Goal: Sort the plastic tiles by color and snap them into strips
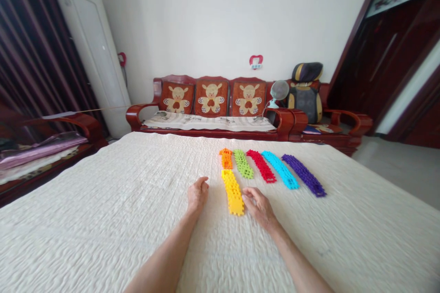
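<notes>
Several rows of plastic interlocking blocks lie on the pale quilted cover, sorted by colour. The yellow row is closest to me, between my two hands, with a flat solid piece at its near end. My right hand rests at its right side, fingers bent and slightly parted, the tips at or very near its edge; I cannot tell if they touch. On the other side, my left hand is apart from the blocks, loosely curled with thumb and forefinger apart and nothing visible in it. Beyond the yellow row lies a short orange row.
Rightward lie a green row, a red row, a light blue row and a purple row. The quilted cover spreads across the surface. Behind it stand a wooden sofa and a small fan.
</notes>
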Demonstrator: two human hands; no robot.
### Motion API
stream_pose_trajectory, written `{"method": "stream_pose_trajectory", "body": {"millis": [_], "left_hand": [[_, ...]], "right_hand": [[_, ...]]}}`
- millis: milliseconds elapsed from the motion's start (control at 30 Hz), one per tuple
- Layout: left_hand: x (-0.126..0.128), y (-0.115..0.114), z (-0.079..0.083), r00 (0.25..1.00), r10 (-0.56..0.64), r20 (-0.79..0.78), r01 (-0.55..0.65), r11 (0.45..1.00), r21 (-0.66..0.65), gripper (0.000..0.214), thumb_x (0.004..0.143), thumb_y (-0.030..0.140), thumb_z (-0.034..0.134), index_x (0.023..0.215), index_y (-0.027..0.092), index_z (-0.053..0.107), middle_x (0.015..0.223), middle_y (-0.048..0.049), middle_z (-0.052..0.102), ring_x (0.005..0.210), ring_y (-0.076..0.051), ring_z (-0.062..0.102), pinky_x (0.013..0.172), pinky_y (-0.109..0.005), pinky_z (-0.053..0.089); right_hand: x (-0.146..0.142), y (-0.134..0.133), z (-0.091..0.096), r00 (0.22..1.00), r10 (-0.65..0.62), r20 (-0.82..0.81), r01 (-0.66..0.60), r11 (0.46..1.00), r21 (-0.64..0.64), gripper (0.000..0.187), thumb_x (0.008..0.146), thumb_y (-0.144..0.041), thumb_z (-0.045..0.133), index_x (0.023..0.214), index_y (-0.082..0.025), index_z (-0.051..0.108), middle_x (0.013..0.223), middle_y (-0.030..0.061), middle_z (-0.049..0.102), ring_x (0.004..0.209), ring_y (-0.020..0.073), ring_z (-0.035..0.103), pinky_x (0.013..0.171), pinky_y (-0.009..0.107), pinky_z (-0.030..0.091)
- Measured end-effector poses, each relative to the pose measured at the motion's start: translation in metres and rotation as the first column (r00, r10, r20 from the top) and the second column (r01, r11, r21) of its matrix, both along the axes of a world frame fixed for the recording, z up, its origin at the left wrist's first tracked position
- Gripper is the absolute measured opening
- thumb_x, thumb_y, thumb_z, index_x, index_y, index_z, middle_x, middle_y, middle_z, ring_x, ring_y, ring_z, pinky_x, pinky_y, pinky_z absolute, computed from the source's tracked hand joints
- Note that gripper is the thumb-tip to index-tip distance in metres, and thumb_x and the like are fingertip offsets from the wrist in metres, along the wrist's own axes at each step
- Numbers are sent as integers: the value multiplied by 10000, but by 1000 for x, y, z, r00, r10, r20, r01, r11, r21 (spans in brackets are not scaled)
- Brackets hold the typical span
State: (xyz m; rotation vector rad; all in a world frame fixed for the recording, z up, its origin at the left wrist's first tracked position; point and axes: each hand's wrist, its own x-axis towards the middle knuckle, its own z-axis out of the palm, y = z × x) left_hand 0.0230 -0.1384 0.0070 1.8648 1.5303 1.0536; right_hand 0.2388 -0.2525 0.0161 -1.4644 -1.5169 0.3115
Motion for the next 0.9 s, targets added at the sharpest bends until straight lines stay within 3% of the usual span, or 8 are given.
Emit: {"method": "stream_pose_trajectory", "body": {"millis": [900], "left_hand": [[0,3,-6,1000,5,-16,-5,1000,2,361,837,159,412,1064,180,692,808,-19,728,769,-151,662,723,-246,463]], "right_hand": [[0,6,-3,1000,-4,27,4,1000,-29,223,852,-322,489,930,-189,650,924,50,675,893,172,628,804,282,467]]}}
